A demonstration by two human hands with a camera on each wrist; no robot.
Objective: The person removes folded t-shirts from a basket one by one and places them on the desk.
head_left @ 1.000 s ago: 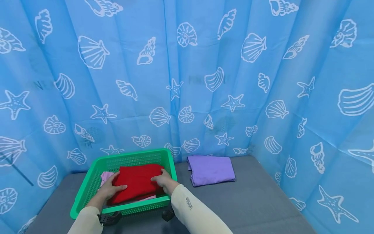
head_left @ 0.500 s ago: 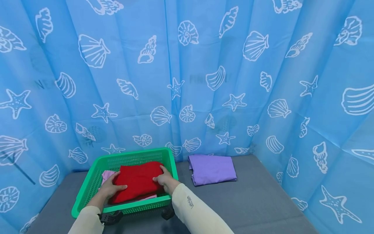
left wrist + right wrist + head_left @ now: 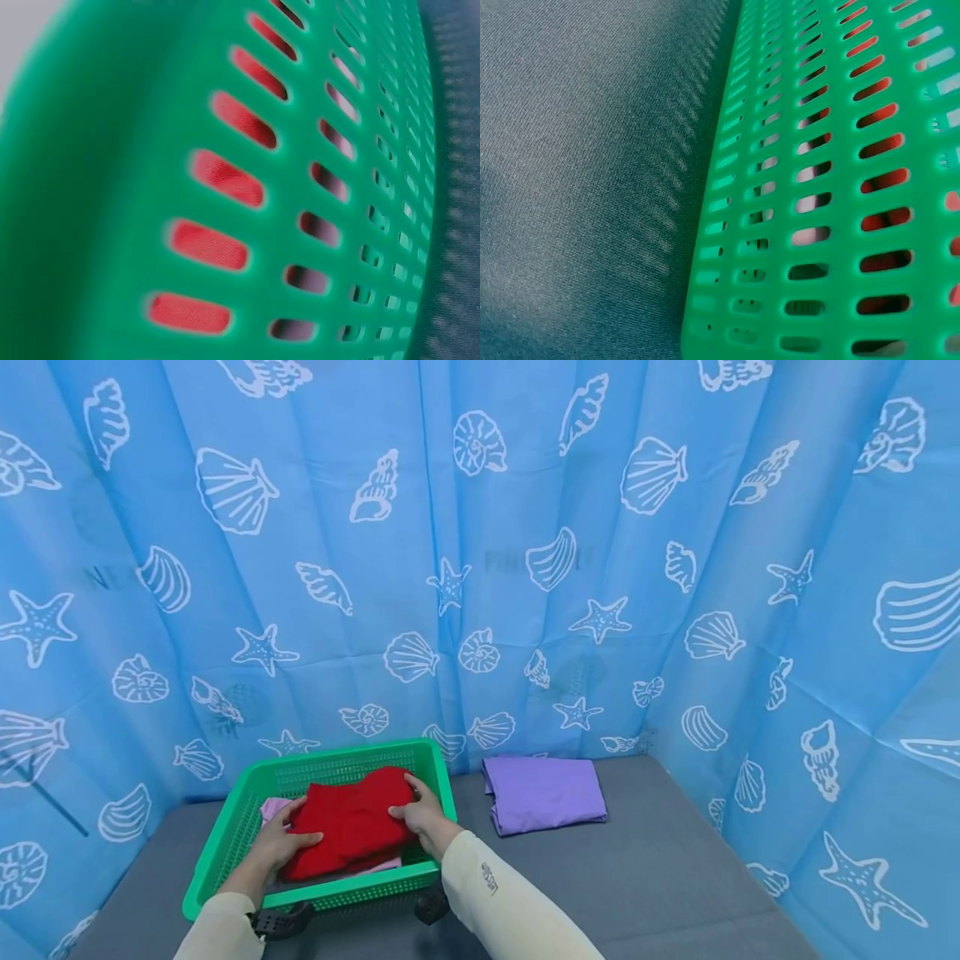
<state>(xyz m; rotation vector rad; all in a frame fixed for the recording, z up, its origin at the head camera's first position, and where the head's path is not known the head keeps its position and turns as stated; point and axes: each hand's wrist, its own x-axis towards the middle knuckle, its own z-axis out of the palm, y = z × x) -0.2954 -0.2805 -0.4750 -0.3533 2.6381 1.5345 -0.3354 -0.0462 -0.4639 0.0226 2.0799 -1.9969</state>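
Both sides of the red cloth (image 3: pixel 348 827) are gripped, L hand (image 3: pixel 277 843) on L edge, R hand (image 3: pixel 422 815) on R, in green basket (image 3: pixel 352 886) atop pink cloth (image 3: pixel 274 810). Vs. 1 s ago, its far R end bulges higher; purple cloth (image 3: pixel 545 793) R of basket unmoved.

Head view from above, facing forward and down, both wrist views close outside, all sharing the green basket (image 3: pixel 367 887)

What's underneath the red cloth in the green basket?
Pink cloth shows past the left edge of the red cloth and below its front edge. Everything else beneath is covered, so I can't tell whether the pink is one piece or several.
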